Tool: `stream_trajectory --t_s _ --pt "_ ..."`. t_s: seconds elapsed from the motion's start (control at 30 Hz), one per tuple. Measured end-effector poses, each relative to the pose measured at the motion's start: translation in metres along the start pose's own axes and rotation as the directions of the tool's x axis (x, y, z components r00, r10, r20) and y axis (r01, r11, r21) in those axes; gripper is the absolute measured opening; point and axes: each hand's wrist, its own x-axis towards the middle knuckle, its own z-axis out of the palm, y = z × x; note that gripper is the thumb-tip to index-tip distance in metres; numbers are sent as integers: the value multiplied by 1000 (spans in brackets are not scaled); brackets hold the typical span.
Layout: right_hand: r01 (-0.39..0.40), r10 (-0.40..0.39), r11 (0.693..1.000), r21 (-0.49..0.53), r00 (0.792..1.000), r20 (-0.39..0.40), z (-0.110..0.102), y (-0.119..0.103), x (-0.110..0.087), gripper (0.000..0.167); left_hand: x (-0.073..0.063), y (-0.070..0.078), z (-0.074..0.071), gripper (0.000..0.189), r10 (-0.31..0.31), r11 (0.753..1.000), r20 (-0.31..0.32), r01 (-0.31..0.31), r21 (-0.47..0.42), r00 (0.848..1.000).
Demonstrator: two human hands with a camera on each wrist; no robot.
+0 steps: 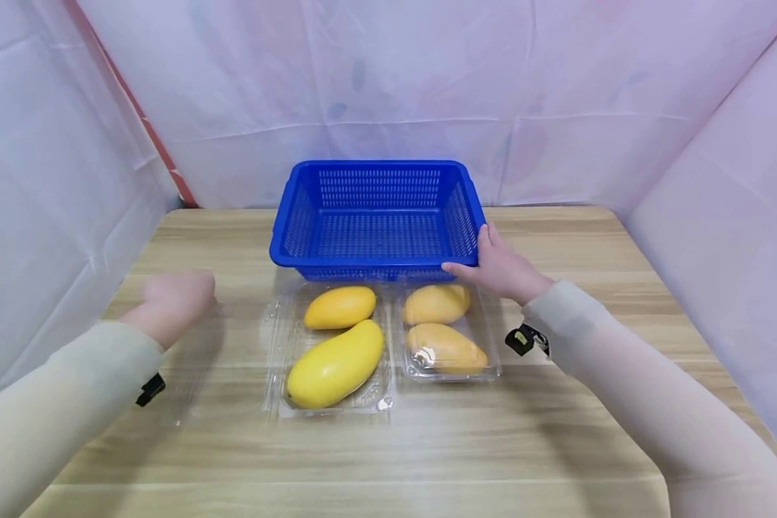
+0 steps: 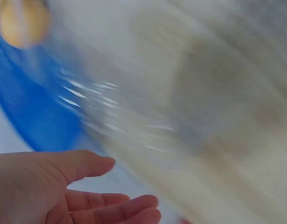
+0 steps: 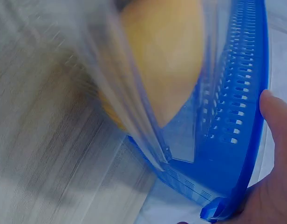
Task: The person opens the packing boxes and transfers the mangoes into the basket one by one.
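My right hand (image 1: 501, 266) grips the front right corner of a blue plastic basket (image 1: 378, 262), with the thumb along the front rim and the fingers at the right side. That rim (image 3: 255, 154) is close up in the right wrist view. At the left, my left hand (image 1: 180, 298) is blurred. Its thumb and fingers (image 2: 94, 163) are apart, with nothing between them, beside blurred clear plastic (image 2: 111, 107). In front of the basket sits a clear clamshell box (image 1: 285, 411) with a smaller mango (image 1: 339, 307) and a larger yellow mango (image 1: 335, 365).
A second clear box (image 1: 492, 373) stands right beside the first, holding two orange-yellow mangoes (image 1: 447, 347). The wooden table (image 1: 388, 467) ends near a pale cloth backdrop (image 1: 414, 79) behind the basket. Cloth walls also rise on both sides.
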Motion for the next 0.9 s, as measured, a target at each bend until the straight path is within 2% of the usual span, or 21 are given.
stream_trajectory --t_s 0.1,0.17,0.2,0.33,0.4,0.47,0.67,0.9 --pt "-3 2 999 51 1000 12 -2 0 1 118 -12 33 -10 18 81 996 -122 -77 38 989" --pt "-7 6 996 86 1000 15 -4 1 3 116 -19 56 -12 19 182 982 -212 -170 77 960" --pt "-14 12 995 100 1000 20 -4 1 3 114 -21 67 -11 20 236 971 -235 -219 94 943" --pt "-33 30 996 81 999 41 -5 1 6 114 -26 101 -2 21 401 916 -262 -376 143 878" --pt "-34 32 998 47 998 55 -5 0 9 115 -26 110 4 24 436 900 -243 -409 153 867" --pt "-37 36 999 17 997 69 -6 0 9 117 -23 116 8 31 445 894 -225 -417 162 867" --pt "-64 67 998 -22 989 129 -9 -4 12 119 -6 123 13 54 418 907 -132 -405 120 899" --pt "-124 137 990 -74 964 226 -18 -7 11 121 12 134 16 62 417 907 -43 -413 85 908"
